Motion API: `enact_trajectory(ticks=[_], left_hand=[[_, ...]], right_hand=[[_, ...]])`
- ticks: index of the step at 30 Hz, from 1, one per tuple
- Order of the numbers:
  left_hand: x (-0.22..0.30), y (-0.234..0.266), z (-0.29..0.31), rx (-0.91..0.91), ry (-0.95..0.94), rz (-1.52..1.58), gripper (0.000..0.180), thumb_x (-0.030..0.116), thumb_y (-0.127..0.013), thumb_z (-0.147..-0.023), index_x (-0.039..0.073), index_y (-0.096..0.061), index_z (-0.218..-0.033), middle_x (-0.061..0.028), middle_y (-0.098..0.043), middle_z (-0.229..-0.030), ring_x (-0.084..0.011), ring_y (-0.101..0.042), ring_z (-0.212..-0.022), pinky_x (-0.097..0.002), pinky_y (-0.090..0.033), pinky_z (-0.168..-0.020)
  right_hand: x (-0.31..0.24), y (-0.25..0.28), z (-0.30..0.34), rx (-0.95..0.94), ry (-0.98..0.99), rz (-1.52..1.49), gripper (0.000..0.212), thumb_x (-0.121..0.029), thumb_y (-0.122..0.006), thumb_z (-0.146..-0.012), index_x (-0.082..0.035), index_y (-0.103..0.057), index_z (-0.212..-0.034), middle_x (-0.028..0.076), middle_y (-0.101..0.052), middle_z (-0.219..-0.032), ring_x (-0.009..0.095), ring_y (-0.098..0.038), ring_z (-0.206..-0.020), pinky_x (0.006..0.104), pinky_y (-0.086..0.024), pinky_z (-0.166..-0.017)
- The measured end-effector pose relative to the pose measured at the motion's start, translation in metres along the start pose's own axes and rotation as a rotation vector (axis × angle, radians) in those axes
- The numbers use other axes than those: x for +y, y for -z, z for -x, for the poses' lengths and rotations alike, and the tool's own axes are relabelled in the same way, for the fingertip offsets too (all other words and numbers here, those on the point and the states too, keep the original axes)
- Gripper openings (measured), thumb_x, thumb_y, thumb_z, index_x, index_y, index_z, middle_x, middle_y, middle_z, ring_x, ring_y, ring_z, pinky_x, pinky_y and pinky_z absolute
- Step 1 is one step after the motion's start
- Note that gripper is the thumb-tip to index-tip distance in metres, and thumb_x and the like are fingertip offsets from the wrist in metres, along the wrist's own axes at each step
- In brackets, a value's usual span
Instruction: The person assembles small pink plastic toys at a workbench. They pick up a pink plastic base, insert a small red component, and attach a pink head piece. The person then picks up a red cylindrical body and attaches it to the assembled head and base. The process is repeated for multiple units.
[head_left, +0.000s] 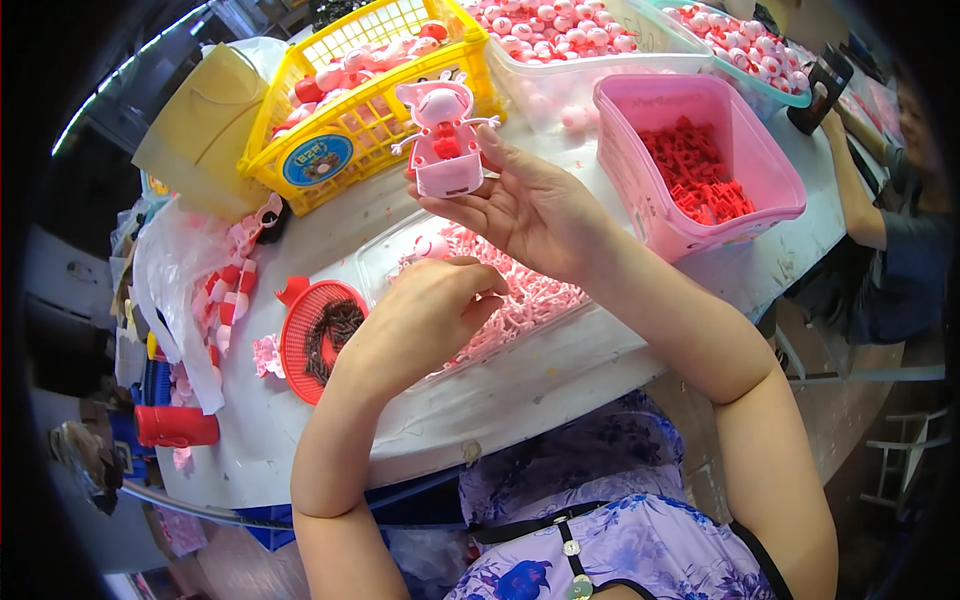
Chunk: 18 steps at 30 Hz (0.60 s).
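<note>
My right hand (535, 205) holds up a pink toy figure (443, 128) between thumb and fingers. The toy has a round, eared head, thin arms spread to both sides and a red piece in its open body. Lower and to the left, my left hand (415, 310) hovers over a clear tray (372, 262) of small pink plastic parts (535, 305). Its fingers are curled and pressed together; whatever they pinch is hidden. A red round basket (293, 345) with dark, thin small pieces (335, 328) stands beside my left wrist.
A yellow basket (268, 165) of pink and red parts stands at the back left. Clear (540, 75) and teal-rimmed (790, 97) bins hold toy heads. A pink tub (625, 150) contains red pieces. At the right is another person's arm (855, 200); a red cylinder (178, 426) lies left.
</note>
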<state>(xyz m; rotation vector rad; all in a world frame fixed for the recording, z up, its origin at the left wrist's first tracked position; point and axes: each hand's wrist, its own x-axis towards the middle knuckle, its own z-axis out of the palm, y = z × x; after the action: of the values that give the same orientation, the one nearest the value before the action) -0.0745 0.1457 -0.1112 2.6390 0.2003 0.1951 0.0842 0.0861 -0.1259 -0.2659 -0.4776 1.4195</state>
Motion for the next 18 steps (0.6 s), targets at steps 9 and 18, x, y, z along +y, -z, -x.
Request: enact_trajectory(ticks=[9,18], left_hand=[[0.0034,-0.0047,-0.0022,0.033,0.035,0.012,0.011,0.008,-0.066,-0.077,-0.002,-0.066,-0.083,-0.016,-0.063,-0.082,-0.031,-0.063,-0.077,-0.0398,-0.05,-0.071],[-0.0038,0.0014,0.0003,0.056,0.053,0.025,0.016,0.007,-0.068,-0.079,-0.001,-0.067,-0.094,-0.0149,-0.067,-0.078,-0.0238,-0.067,-0.07,-0.0319,-0.053,-0.066]], right_hand=[[0.0012,0.0031,-0.0006,0.0,-0.031,0.001,0.045,-0.031,-0.055,-0.095,0.004,-0.044,-0.122,0.019,-0.058,-0.11,0.025,-0.062,-0.102,0.0338,-0.052,-0.094],[0.001,0.0051,-0.0012,0.012,-0.013,-0.009,0.043,-0.029,-0.055,-0.095,0.004,-0.046,-0.119,0.02,-0.059,-0.11,0.026,-0.062,-0.102,0.0349,-0.053,-0.093]])
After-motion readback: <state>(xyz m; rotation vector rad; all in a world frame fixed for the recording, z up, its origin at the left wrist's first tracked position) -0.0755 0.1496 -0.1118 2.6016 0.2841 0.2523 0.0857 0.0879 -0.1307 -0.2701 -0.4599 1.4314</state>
